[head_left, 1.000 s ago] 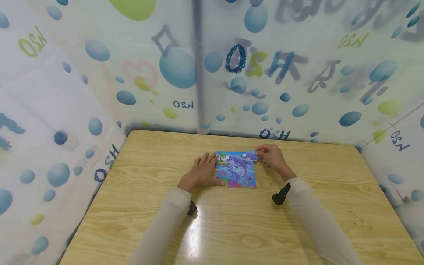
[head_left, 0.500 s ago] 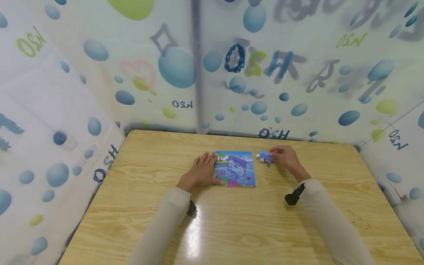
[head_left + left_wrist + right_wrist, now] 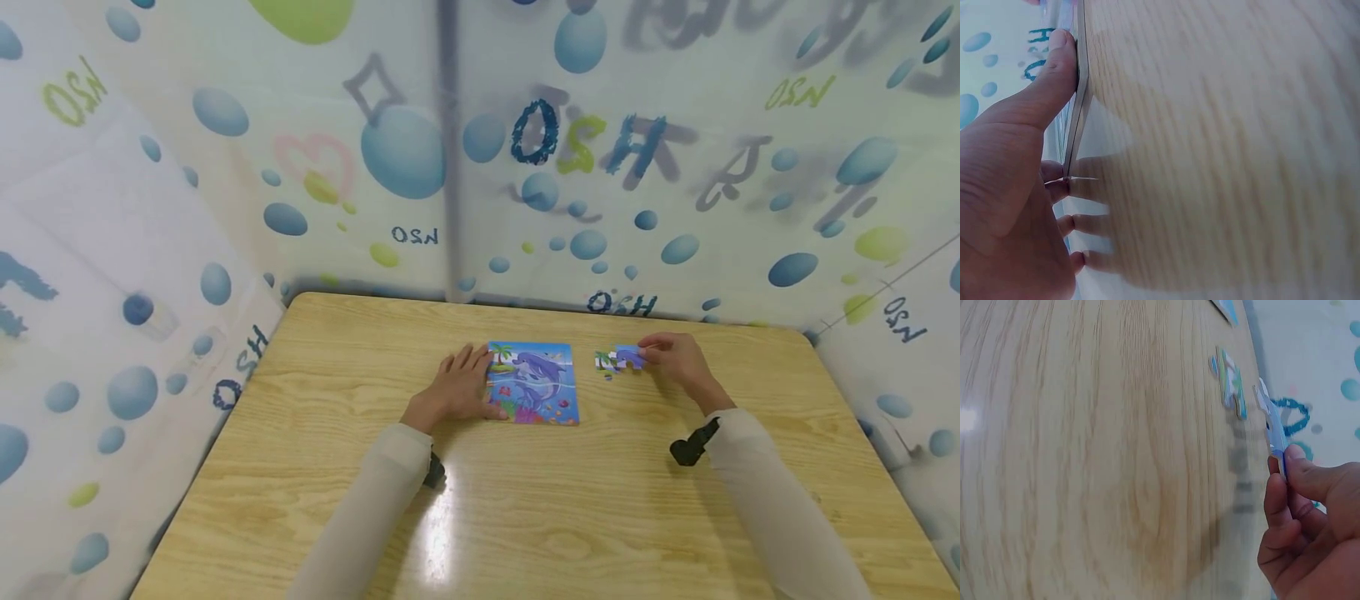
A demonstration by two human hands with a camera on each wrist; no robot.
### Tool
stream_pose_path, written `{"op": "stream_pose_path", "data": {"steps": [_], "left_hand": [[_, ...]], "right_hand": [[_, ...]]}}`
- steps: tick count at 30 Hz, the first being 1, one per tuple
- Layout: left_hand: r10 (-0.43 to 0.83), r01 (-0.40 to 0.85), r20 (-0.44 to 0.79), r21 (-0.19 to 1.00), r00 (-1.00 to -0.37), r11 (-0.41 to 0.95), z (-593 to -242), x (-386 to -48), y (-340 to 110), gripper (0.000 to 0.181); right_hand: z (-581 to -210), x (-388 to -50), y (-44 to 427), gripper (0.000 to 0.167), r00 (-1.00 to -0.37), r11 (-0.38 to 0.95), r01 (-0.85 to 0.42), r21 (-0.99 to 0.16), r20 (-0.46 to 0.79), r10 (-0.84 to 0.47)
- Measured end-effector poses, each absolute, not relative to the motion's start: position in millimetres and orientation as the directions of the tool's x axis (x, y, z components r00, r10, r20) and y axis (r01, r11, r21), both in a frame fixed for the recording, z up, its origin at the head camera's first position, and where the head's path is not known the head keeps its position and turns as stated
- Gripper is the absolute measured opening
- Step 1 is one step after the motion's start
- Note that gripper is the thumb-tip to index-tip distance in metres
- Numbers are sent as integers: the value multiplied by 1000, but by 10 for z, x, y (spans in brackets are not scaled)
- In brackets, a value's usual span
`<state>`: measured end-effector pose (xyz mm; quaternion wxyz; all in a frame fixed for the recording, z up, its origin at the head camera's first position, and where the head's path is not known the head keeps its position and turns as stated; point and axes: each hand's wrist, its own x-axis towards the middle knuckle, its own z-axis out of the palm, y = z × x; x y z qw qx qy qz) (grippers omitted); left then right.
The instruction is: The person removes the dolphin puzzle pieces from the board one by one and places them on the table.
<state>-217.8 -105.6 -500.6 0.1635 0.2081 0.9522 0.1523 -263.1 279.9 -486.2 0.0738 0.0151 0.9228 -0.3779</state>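
On the table lies a square puzzle board [image 3: 536, 392] with a picture of dolphins, a palm tree and coral. My left hand [image 3: 459, 390] rests along its left side, fingers spread and thumb at the lower corner; the left wrist view shows the thumb [image 3: 1060, 69] along the board's edge. To the right of the board, my right hand [image 3: 678, 364] pinches a jigsaw piece [image 3: 1276, 428] with a dolphin on it between thumb and fingers, held above the table. Close to it on the table is a palm-tree jigsaw piece [image 3: 603, 362], partly overlapped by the held one in the head view.
A small coloured bit [image 3: 608, 377] lies just below the palm-tree piece. The wooden table [image 3: 525, 517] reaches back to a patterned curtain wall [image 3: 510, 208]. Each sleeve has a dark wrist camera [image 3: 692, 446] near the cuff.
My right hand has carried the dolphin piece rightward from over the board's upper right corner to beside the palm-tree piece. My left hand stays in place.
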Motion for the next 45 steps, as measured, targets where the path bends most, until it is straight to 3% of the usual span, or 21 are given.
{"op": "stream_pose_path", "data": {"steps": [25, 37, 45], "left_hand": [[440, 342, -244, 358, -864, 869, -5025, -2174, -1049, 112], [445, 344, -248, 361, -861, 867, -5008, -2174, -1057, 112], [448, 343, -252, 368, -858, 864, -5004, -2171, -1061, 112]], "right_hand": [[-4966, -2605, 3019, 29, -988, 698, 103, -708, -152, -8], [-4958, -2605, 2990, 31, -993, 813, 38, -581, -113, -35], [-4970, -2605, 2980, 28, -995, 830, 3, -558, -87, -54]]}}
